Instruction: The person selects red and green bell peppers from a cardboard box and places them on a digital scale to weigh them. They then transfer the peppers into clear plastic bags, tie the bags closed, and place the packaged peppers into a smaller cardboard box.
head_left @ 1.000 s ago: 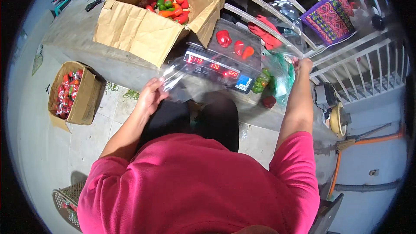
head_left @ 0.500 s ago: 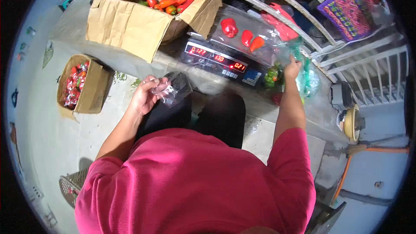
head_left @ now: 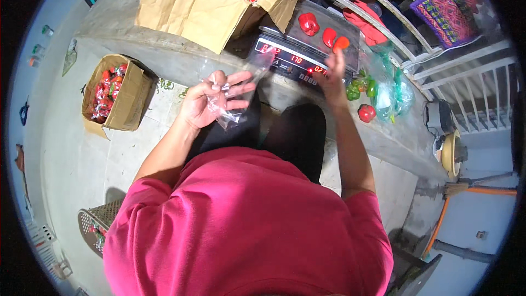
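Note:
In my left hand [head_left: 205,98] is a clear plastic bag [head_left: 227,111], held at the thumb while the other fingers spread apart behind the film. My right hand [head_left: 331,79] reaches over the front of a black digital scale [head_left: 285,63] with a lit red display. Its fingers are smeared by motion and come up close to an orange-red pepper [head_left: 341,43]; whether they touch it I cannot tell. Beside that pepper on the scale's platform lie a smaller red pepper [head_left: 329,37] and a larger red one [head_left: 308,23].
Behind the scale's left side stands a cardboard box [head_left: 189,13] of mixed peppers. A smaller box [head_left: 129,101] on the floor holds bagged red peppers. Green peppers [head_left: 359,86], a red pepper [head_left: 366,113] and greenish plastic bags [head_left: 397,90] lie right of the scale. White railings [head_left: 471,90] border the ledge.
My right hand has left the greenish bags and swung left to the scale. My left hand's fingers have spread and the clear bag is stretched out more. The whole view has shifted slightly.

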{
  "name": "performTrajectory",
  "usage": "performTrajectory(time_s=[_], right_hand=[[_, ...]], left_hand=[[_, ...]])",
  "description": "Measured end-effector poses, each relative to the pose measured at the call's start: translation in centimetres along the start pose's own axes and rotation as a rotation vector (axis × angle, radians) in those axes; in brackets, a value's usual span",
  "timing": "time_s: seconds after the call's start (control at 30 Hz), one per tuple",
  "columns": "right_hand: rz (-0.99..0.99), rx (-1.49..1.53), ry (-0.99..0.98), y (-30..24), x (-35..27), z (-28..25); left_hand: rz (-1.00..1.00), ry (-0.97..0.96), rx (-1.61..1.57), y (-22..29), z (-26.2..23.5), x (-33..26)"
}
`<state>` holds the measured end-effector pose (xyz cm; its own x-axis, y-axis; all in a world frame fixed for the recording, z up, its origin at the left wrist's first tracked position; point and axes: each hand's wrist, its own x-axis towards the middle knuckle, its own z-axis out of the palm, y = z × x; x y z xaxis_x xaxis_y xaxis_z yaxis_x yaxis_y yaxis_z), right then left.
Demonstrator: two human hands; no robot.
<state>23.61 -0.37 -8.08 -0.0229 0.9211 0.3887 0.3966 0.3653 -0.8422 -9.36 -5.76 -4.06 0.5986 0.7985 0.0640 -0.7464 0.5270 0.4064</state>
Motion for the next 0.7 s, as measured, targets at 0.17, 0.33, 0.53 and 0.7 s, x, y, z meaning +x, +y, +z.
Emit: performTrajectory(time_s=[0.17,0.33,0.53,0.7], right_hand=[[0.419,1.013,-0.364,-1.1,-2.0,8.5],[0.469,1.544,-0.816,-7.9,-3.6,12.9],[0.4,1.411,-0.623,-15.0,-3.9,11.3],[0.356,1.09,-0.436,-15.7,-2.8,9.1]], left_hand=[[-0.03,-0.222,-0.187,1.4,3.8,-2.3],[0.082,-0.468,-0.294,4.1,3.3,-5.4],[0.276,-0.497,-0.201,7.9,2.4,-7.6],[0.393,-0.381,-0.166,9.5,0.9,-8.7]])
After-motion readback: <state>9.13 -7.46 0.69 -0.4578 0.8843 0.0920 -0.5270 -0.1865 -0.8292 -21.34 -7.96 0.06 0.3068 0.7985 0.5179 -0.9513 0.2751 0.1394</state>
